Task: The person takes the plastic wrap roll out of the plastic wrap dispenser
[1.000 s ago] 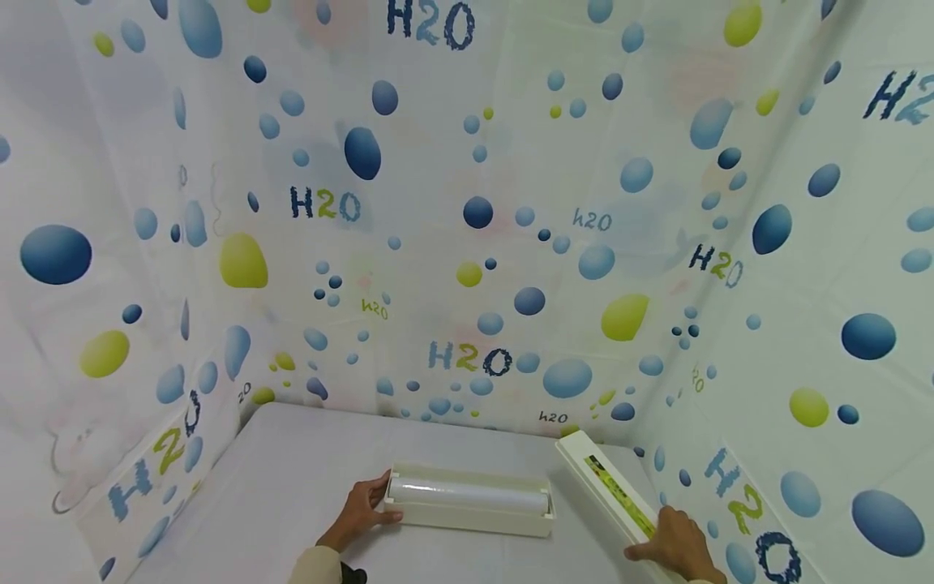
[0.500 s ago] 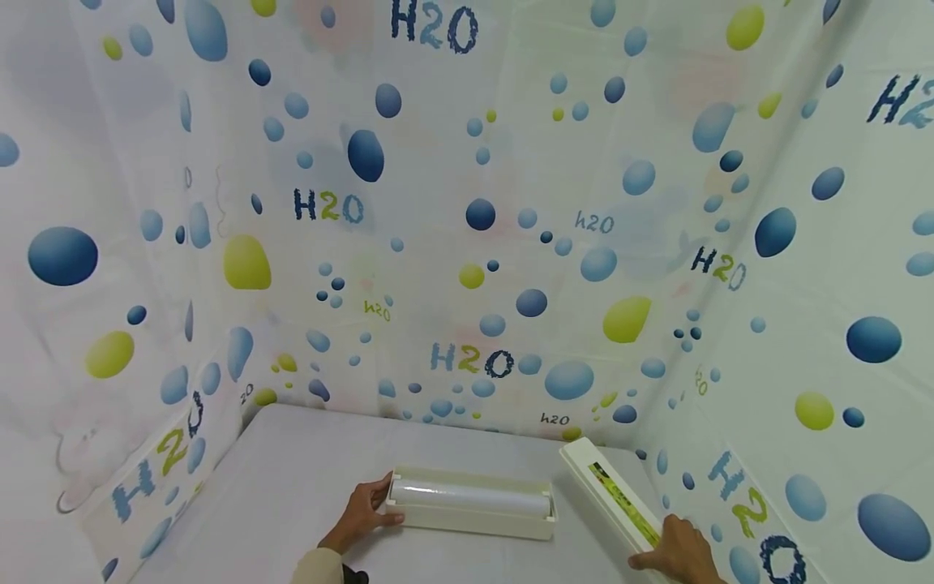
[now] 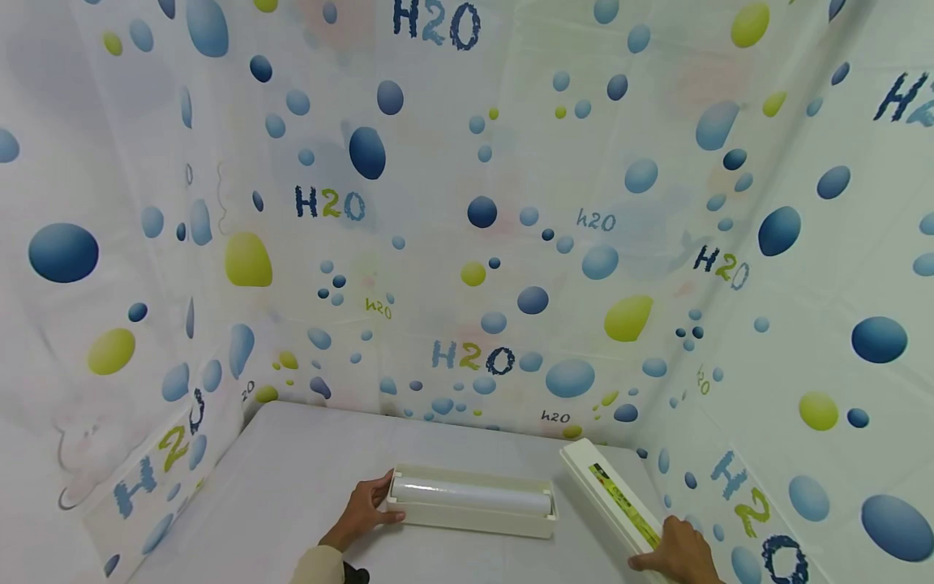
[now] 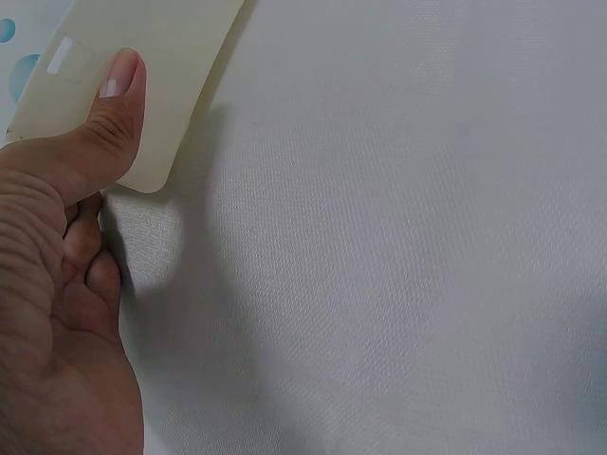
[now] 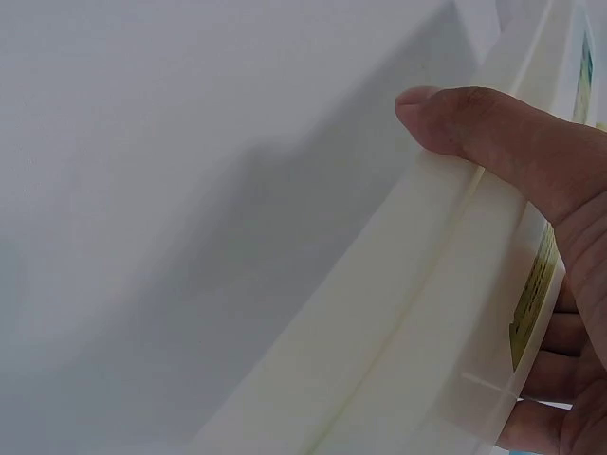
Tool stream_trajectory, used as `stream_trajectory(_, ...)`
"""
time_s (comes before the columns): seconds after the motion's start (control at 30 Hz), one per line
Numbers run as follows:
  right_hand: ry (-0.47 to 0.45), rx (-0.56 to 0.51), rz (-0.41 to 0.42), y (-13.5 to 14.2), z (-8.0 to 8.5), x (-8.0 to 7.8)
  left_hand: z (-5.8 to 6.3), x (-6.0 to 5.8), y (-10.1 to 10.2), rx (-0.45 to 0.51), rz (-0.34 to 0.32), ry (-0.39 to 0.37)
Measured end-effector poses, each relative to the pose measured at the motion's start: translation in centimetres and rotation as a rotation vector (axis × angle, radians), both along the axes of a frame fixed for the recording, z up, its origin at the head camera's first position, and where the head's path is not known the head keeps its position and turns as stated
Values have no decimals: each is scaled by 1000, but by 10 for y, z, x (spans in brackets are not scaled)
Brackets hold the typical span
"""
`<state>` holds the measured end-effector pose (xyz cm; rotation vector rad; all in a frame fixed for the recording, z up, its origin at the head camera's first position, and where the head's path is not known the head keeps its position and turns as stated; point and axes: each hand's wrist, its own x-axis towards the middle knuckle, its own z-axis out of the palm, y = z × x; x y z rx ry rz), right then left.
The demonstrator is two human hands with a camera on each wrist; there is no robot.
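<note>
A long cream plastic box [image 3: 474,521] sits on the table with its top off, and a roll of clear film [image 3: 470,495] lies inside it. My left hand [image 3: 362,513] grips the box's left end, the thumb on the front wall, as the left wrist view shows at the box corner [image 4: 161,114]. On the right, my right hand [image 3: 679,551] holds a long cream lid [image 3: 594,478] slantwise, a yellow-green label [image 3: 620,504] on its face. In the right wrist view the thumb [image 5: 474,123] lies over the lid's edge [image 5: 379,351], with fingers round the far side.
The table has a white cloth [image 3: 321,438]. Curtain-like walls [image 3: 438,243] printed with blue and green drops and H2O lettering enclose the back and both sides. The right wall [image 3: 788,438] stands close beside the lid.
The lid and my right hand have shifted slightly right and down in the head view since a second ago. The box and my left hand stay nearly in place.
</note>
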<state>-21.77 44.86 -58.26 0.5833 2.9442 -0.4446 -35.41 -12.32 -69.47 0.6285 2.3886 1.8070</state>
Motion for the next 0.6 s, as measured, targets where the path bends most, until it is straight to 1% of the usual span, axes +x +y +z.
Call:
stream_trajectory(0.13, -7, -15, -20, 0, -3, 1, 5, 5, 2, 9, 4, 3)
stream_trajectory(0.27, -22, -37, -54, 0, -6, 3, 7, 5, 3, -8, 23, -5)
stream_trajectory(0.37, -31, -46, -69, -1, -8, 4, 6, 4, 3, -19, 35, -17)
stream_trajectory(0.47, -34, -43, -70, -1, -11, 5, 4, 3, 2, -29, 40, -12)
stream_trajectory(0.6, -36, -33, -68, -1, -12, 6, 3, 3, 2, -34, 32, -6)
